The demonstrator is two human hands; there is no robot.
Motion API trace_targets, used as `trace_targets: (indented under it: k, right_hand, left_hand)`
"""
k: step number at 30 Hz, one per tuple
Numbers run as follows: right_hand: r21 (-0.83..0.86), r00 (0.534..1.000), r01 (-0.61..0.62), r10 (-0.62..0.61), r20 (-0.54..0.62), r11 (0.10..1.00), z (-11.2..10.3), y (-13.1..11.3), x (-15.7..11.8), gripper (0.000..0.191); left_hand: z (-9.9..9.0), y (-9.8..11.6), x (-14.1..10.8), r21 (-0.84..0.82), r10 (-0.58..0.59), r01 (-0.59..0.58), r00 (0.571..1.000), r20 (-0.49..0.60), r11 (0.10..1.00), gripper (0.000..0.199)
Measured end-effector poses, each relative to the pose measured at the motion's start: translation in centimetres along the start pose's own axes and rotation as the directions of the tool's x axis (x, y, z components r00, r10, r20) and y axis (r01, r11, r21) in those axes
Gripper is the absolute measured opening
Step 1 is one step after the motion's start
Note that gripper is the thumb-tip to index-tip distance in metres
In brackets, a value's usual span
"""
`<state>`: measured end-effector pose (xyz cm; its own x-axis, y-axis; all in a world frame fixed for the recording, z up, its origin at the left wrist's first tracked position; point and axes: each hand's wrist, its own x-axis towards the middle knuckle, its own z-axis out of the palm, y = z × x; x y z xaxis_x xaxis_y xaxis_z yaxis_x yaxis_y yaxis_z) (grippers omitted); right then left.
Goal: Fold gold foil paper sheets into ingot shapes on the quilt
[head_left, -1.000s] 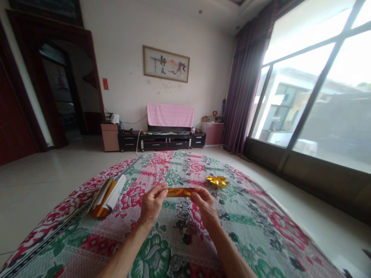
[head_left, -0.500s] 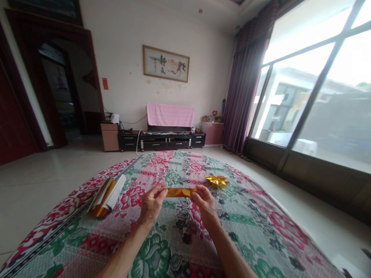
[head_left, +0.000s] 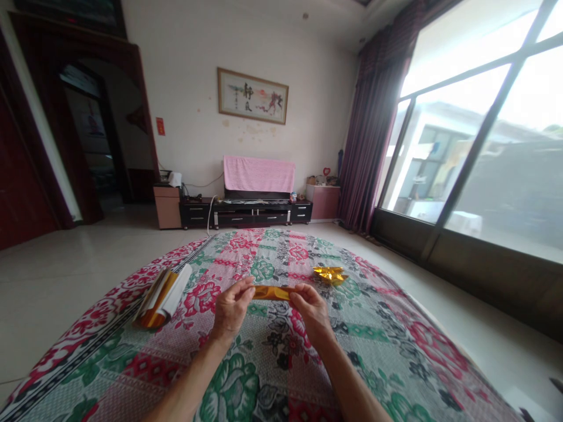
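Note:
A narrow strip of gold foil paper [head_left: 271, 292] is stretched level between my two hands, above the flowered cloth [head_left: 233, 381]. My left hand [head_left: 233, 306] pinches its left end between thumb and fingers. At the right end, my right hand [head_left: 311, 306] grips it the same way. Beyond my right hand, a folded gold foil piece [head_left: 331, 275] with pointed ends lies on the cloth. To the left of my left hand rests a loose roll of gold and white sheets [head_left: 162, 298].
Past the cloth's far edge stands a low black cabinet [head_left: 250, 219] with a pink cloth [head_left: 259, 173] draped over a screen. A purple curtain [head_left: 367, 135] and large window are at the right. A dark doorway is at the left.
The right end of the foil strip and the fingers of my right hand have shifted very slightly. Both hands keep their hold.

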<state>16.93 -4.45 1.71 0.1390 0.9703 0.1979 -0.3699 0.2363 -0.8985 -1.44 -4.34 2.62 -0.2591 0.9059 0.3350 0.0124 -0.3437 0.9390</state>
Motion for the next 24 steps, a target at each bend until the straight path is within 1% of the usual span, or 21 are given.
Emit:
trace_targets:
  k: [6, 11, 17, 24]
  right_hand:
    - [-0.051, 0.999, 0.03, -0.031, -0.014, 0.998, -0.17, 0.01, 0.03, 0.03]
    - [-0.007, 0.999, -0.026, 0.026, -0.026, 1.0, -0.32, 0.13, 0.09, 0.029]
    - [0.053, 0.993, -0.115, 0.115, 0.005, 0.992, -0.73, 0.28, 0.23, 0.029]
    - [0.126, 0.987, -0.158, 0.155, 0.033, 0.979, -0.9, 0.09, 0.17, 0.025]
  left_hand:
    - [0.04, 0.01, -0.11, 0.014, 0.0, 0.0, 1.0, -0.01, 1.0, 0.035]
    - [0.0, 0.05, -0.1, 0.024, 0.001, -0.001, 1.0, -0.009, 1.0, 0.035]
    - [-0.02, -0.15, -0.05, 0.033, 0.013, -0.013, 1.0, -0.003, 0.999, 0.034]
    - [-0.04, -0.11, 0.01, 0.023, 0.013, -0.013, 1.0, -0.02, 1.0, 0.034]
